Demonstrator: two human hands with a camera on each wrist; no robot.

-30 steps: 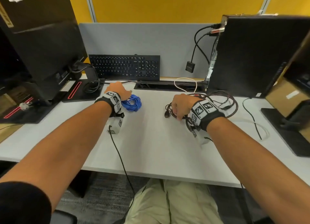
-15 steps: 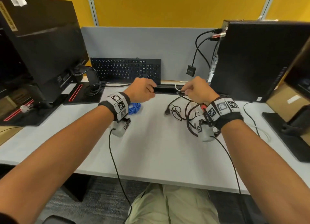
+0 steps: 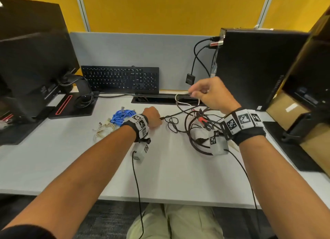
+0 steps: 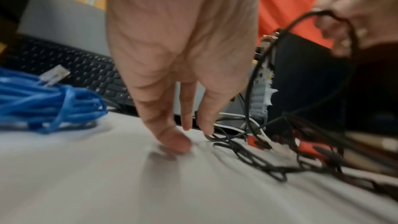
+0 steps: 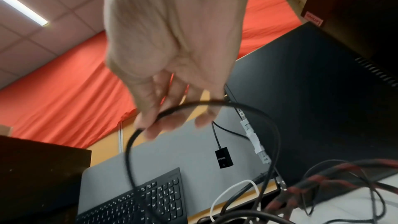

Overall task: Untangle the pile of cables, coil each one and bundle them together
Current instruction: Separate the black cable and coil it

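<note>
A tangle of black and red-black cables [image 3: 200, 129] lies on the white desk [image 3: 169, 176] right of centre. My right hand [image 3: 193, 93] is raised above it and pinches a loop of black cable [image 5: 129, 151] between thumb and fingers [image 5: 148, 125]. My left hand [image 3: 153, 117] is down on the desk. Its thumb [image 4: 174, 142] touches the surface, and its straight fingertips [image 4: 205, 125] rest at the end of a thin black cable [image 4: 247, 156]. A coiled blue cable [image 3: 123, 115] lies just left of that hand. A loose cream cable [image 3: 103, 129] lies further left.
A black keyboard [image 3: 121, 80] leans on the grey partition behind. A monitor on its stand [image 3: 32, 63] fills the left, and a black computer tower [image 3: 257, 65] with plugged cables the right. A white cable [image 3: 184, 102] loops by the desk's cable slot. A cardboard box [image 3: 285, 108] stands far right.
My left hand has dropped from the air to the desk, right of the blue coil. My right hand has lifted further right and higher with the black cable loop.
</note>
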